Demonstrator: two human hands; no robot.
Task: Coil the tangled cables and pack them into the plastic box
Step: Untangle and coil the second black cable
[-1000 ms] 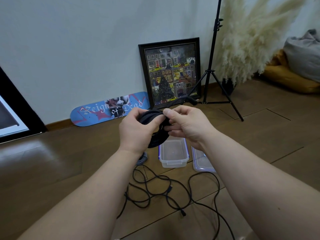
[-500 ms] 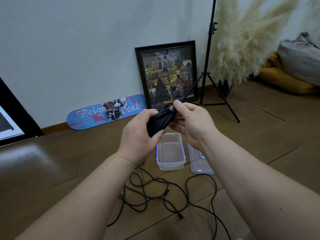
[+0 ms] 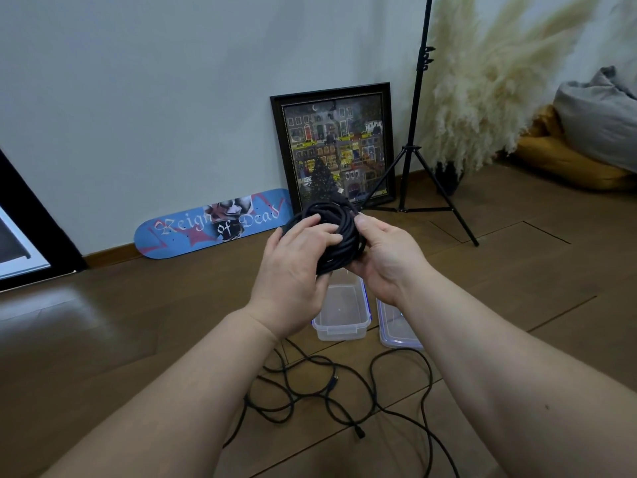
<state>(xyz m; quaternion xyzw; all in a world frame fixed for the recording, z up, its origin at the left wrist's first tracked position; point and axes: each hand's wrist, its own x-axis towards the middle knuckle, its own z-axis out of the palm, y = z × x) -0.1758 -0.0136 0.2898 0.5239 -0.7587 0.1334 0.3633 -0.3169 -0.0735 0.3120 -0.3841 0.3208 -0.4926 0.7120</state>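
A coiled black cable point(image 3: 339, 232) is held up in front of me, above the floor. My left hand point(image 3: 293, 267) grips its left side, with fingers laid across the loops. My right hand point(image 3: 382, 257) holds the right side, thumb on top of the coil. Below them the clear plastic box point(image 3: 339, 310) stands open on the wooden floor, nothing visible inside. Its lid point(image 3: 396, 326) lies just right of it, partly hidden by my right forearm. A tangle of loose black cables point(image 3: 331, 395) sprawls on the floor nearer to me.
A blue skateboard deck point(image 3: 213, 227) and a framed picture point(image 3: 336, 146) lean on the wall. A black tripod stand point(image 3: 418, 139) rises at the right, beside pampas grass point(image 3: 489, 81) and cushions point(image 3: 586, 143). A dark frame point(image 3: 24, 229) stands at far left.
The coil has turned from edge-on to face me as a round bundle. Both hands have shifted their grip around it and sit slightly lower over the box.
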